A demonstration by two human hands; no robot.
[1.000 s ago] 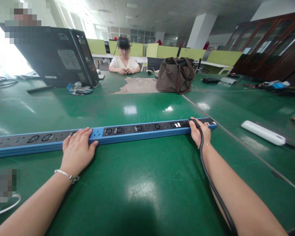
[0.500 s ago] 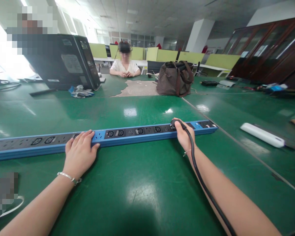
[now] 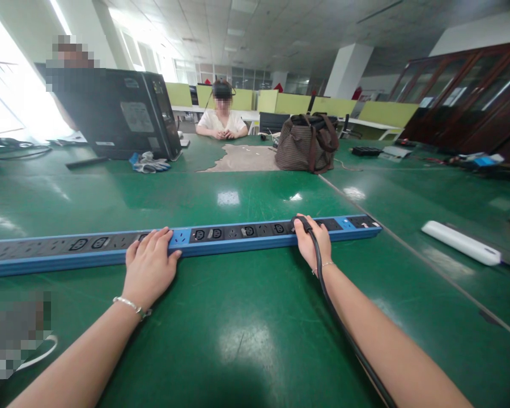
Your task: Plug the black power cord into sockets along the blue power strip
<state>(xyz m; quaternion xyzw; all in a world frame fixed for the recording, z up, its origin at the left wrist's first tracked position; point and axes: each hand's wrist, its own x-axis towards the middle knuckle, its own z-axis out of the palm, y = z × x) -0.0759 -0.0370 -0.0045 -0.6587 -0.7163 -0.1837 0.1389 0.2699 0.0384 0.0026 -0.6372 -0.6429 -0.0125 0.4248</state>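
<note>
A long blue power strip (image 3: 233, 247) with a row of black sockets lies across the green table. My left hand (image 3: 152, 263) grips it left of the middle, fingers over its top and thumb against the front side, beside a blue socket section (image 3: 181, 237). Toward the strip's right end, my right hand (image 3: 313, 243) is closed around a black power plug (image 3: 301, 222). The plug sits at the strip's socket face; its pins are hidden, so how deep it goes I cannot tell. Its black cable (image 3: 323, 277) runs down along my right forearm.
A white bar-shaped device (image 3: 461, 242) lies at right. Farther back are a brown bag (image 3: 308, 144), gloves (image 3: 149, 163) and a black computer case (image 3: 131, 116). One person (image 3: 221, 119) sits across the table; another, blurred, is behind the case. A blurred object (image 3: 15, 326) lies at lower left.
My right hand has brought the plug slightly left and down against the strip; pins seen before are now hidden. My left hand stays in place on the strip. The view has shifted a little.
</note>
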